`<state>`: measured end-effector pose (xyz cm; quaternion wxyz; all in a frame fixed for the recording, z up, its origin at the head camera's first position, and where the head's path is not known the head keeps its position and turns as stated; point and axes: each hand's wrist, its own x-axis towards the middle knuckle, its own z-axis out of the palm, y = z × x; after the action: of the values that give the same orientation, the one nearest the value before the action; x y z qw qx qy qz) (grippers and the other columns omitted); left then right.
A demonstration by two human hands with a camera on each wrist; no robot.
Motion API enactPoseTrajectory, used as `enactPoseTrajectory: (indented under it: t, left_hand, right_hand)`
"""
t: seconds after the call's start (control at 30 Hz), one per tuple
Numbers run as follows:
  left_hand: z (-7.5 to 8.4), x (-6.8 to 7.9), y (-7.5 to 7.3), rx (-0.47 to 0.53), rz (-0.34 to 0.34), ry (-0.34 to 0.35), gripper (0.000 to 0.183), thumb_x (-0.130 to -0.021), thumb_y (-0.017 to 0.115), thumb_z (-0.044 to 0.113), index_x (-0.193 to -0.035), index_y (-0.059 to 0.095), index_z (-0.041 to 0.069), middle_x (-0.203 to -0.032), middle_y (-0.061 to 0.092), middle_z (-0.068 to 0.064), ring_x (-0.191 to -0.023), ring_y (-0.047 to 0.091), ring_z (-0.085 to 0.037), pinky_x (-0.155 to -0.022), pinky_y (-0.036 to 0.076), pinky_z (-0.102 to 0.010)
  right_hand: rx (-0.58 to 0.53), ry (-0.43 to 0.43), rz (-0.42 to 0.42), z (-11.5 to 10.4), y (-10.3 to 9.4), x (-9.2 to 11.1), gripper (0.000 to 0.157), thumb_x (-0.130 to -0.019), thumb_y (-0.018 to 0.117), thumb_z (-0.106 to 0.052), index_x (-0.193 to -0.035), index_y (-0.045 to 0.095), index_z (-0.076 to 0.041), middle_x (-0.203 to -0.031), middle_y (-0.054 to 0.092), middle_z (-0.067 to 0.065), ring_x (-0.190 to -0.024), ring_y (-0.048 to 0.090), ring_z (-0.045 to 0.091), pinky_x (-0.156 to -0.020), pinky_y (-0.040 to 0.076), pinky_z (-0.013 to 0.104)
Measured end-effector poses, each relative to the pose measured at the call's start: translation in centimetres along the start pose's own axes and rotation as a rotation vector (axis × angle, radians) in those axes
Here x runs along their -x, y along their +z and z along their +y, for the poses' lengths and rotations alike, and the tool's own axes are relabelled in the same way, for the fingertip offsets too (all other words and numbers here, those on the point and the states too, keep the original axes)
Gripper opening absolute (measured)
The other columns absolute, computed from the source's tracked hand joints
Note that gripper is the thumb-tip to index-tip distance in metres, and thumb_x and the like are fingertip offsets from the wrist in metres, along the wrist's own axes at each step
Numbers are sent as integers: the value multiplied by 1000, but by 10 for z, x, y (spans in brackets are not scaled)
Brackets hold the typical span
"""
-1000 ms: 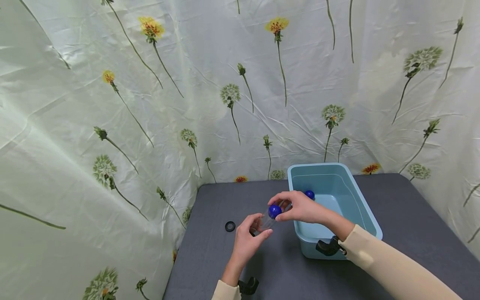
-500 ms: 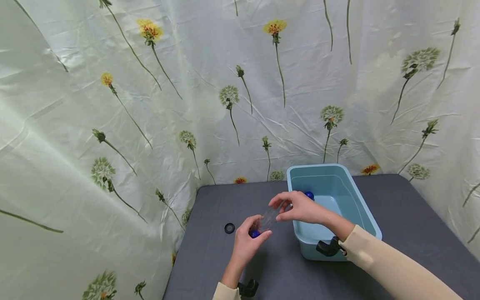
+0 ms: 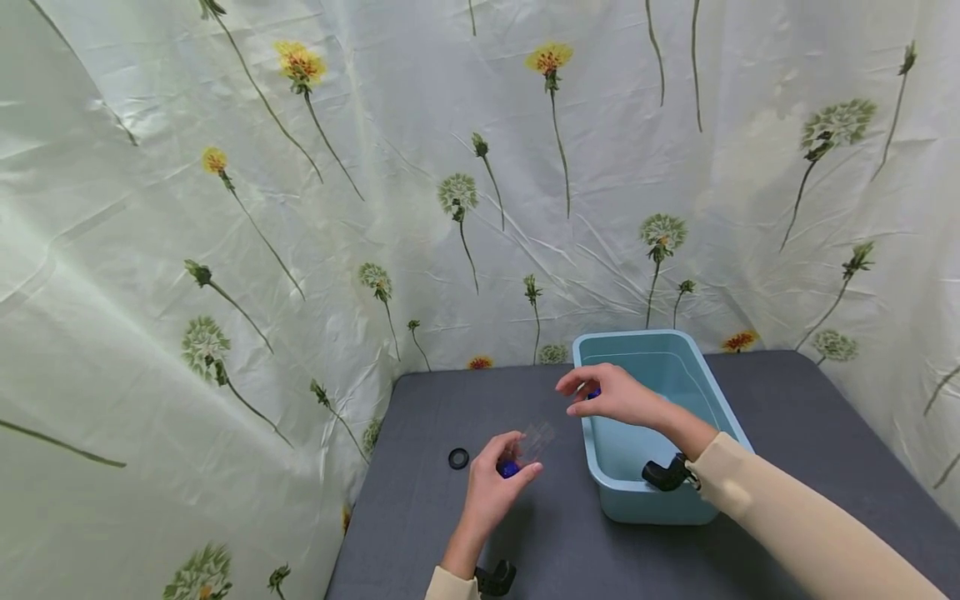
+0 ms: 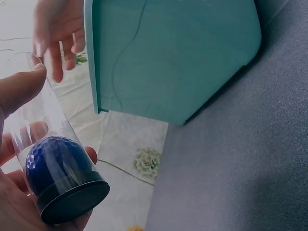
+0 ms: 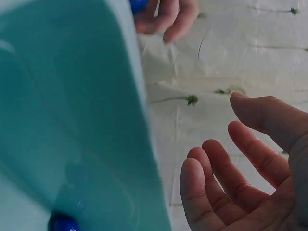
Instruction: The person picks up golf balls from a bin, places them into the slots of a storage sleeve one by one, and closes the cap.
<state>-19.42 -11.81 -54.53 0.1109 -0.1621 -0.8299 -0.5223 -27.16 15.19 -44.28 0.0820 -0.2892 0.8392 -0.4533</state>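
Note:
My left hand (image 3: pixel 486 487) grips a clear plastic tube (image 4: pixel 55 108), tilted, above the table. Its lower end has a black cap (image 4: pixel 74 204), and a dimpled blue golf ball (image 4: pixel 53 161) rests inside against that cap. The tube's upper end has no lid on it. My right hand (image 3: pixel 611 396) hangs with loosely bent fingers over the left rim of a light blue plastic bin (image 3: pixel 652 507); the right wrist view shows nothing between its fingers (image 5: pixel 193 185). Another blue ball (image 5: pixel 65 223) lies in the bin, partly hidden behind the right hand in the head view.
A black ring-shaped cap (image 3: pixel 458 458) lies on the dark grey table (image 3: pixel 405 508), left of the left hand. The bin stands on the table's right half. A white curtain (image 3: pixel 337 208) with dandelion prints hangs behind and to the left.
The right hand has let go of the blue golf ball, which dropped to the tube's bottom. That hand has then moved right, from the tube's mouth to the bin. The left hand stays put.

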Motion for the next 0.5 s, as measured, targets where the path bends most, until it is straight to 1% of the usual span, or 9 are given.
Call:
enactPoseTrajectory:
  t: [0.13, 0.33, 0.43, 0.5]
  left_hand:
    - [1, 0, 0, 1, 5, -13, 46, -85, 83, 36, -126, 64, 27, -104, 63, 8, -95, 63, -23, -84, 53, -33]
    - [-1, 1, -2, 3, 15, -4, 47, -85, 82, 39, -126, 64, 26, -105, 63, 7, -97, 63, -27, -84, 53, -34]
    - [-2, 1, -2, 7, 16, 0, 47, -86, 81, 40, -127, 64, 25, -105, 63, 7, -96, 64, -27, -84, 53, -34]
    - [-3, 1, -3, 10, 14, -3, 47, -86, 81, 40, -127, 64, 25, -105, 63, 7, -95, 64, -25, -84, 53, -33]
  right_hand:
    - [-5, 52, 35, 12, -8, -2, 34, -91, 77, -22, -123, 68, -13, -114, 67, 6, -97, 66, 25, -77, 55, 35]
    - [6, 127, 95, 32, -17, -6, 34, -91, 76, -17, -122, 68, -8, -116, 67, 15, -96, 67, 26, -78, 55, 40]
    - [28, 171, 117, 43, -19, -8, 34, -91, 76, -17, -122, 68, -6, -115, 67, 16, -98, 67, 28, -81, 55, 42]
    - [38, 192, 121, 50, -21, -10, 35, -91, 76, -18, -122, 68, -4, -115, 68, 16, -99, 67, 29, -81, 55, 43]
